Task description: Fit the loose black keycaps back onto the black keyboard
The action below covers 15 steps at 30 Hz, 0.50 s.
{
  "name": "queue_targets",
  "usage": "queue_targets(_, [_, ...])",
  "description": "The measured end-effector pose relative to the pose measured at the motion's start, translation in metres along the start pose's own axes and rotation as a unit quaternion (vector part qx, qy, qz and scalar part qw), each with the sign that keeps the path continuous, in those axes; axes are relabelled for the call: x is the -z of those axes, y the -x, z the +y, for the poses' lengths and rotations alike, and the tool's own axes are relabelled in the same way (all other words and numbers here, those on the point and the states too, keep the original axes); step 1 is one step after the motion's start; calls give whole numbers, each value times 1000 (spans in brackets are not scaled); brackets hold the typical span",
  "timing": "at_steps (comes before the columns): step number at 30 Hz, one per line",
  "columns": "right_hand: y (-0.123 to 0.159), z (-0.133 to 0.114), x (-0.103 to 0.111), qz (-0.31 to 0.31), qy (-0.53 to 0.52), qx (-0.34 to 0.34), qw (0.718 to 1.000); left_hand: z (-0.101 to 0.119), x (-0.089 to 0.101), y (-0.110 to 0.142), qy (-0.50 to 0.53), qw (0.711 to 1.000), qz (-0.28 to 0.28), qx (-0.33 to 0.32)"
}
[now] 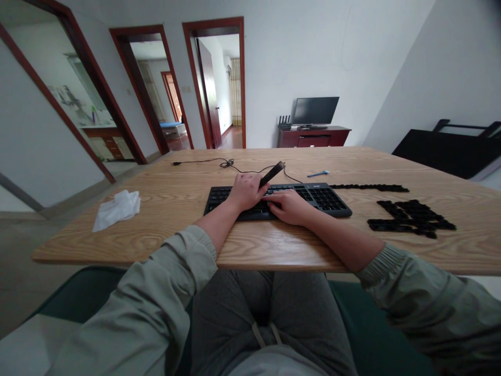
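In the middle of the frame, a black keyboard (331,201) lies on the wooden table (164,230), with both hands over it. The left hand (247,191) is closed around a dark stick-like tool (271,175), which tilts up toward the upper right. The right hand (291,208) reaches in from the right, its fingers bent low over the keys beside the left hand; whether they pinch anything, I cannot tell. A thin black cable (250,171) runs behind the keyboard, with a loose knot left of center. Behind the keyboard's right part lies a small blue tool (318,174). Right of center stretches a row of small black pieces (370,187), and nearer the right edge sits a black cluster (415,216). A crumpled white cloth (118,209) lies at the left.
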State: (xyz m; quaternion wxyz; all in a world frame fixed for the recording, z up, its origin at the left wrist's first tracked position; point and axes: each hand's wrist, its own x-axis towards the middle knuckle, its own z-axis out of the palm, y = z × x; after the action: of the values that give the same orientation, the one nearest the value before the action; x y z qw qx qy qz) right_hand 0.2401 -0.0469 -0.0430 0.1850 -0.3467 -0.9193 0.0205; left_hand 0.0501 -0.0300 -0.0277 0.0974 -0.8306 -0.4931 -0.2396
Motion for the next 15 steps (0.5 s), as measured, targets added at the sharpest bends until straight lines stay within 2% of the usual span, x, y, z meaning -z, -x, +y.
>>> queue_targets(5, [0,0,-1,-4,-5,-9,1000,-3,-2,0,5,1000,9,-8])
queue_targets(10, [-1,-5,1,0,8,-39,999,-7,-4,-3,-4,994,78,70])
queue_targets(15, [1,-4,2,11,-14,-32,999,-11,-3,-3,0,996,83,45])
